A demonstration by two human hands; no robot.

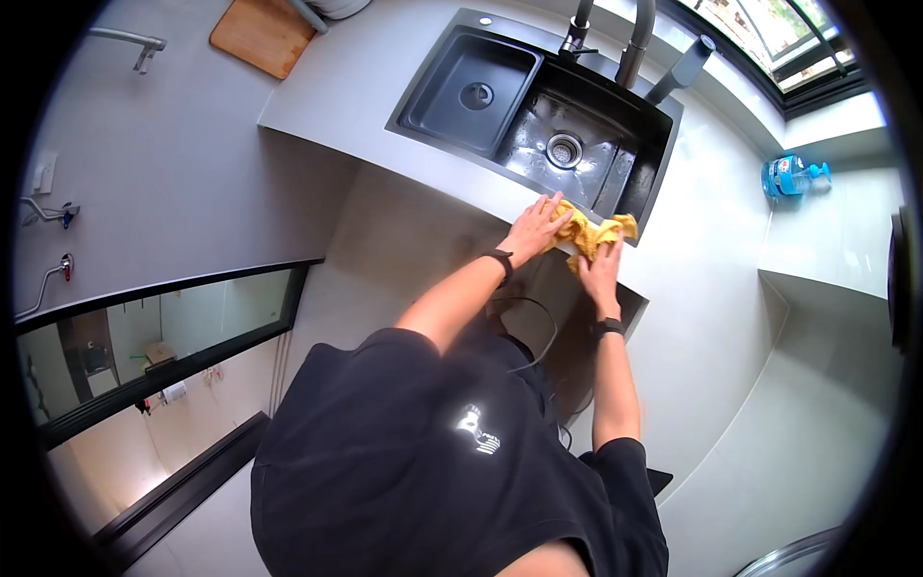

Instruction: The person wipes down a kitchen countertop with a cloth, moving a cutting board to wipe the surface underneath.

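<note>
A crumpled yellow cloth [584, 234] lies across the front edge of the counter, at the near rim of the dark double sink [519, 173]. My left hand [536, 229] holds the cloth's left part, with its fingers over the fabric. At the cloth's right part, my right hand [601, 274] grips it from the near side. A corner of the cloth reaches the sink's right front corner. The sink's larger right basin has a round metal drain [564, 150] and looks wet.
Dark faucets [636, 48] rise behind the sink, beside a grey upright holder [681, 70]. A blue soap bottle [790, 177] stands at the right. A wooden board [261, 38] is at the upper left. An open window [784, 38] lies beyond the counter.
</note>
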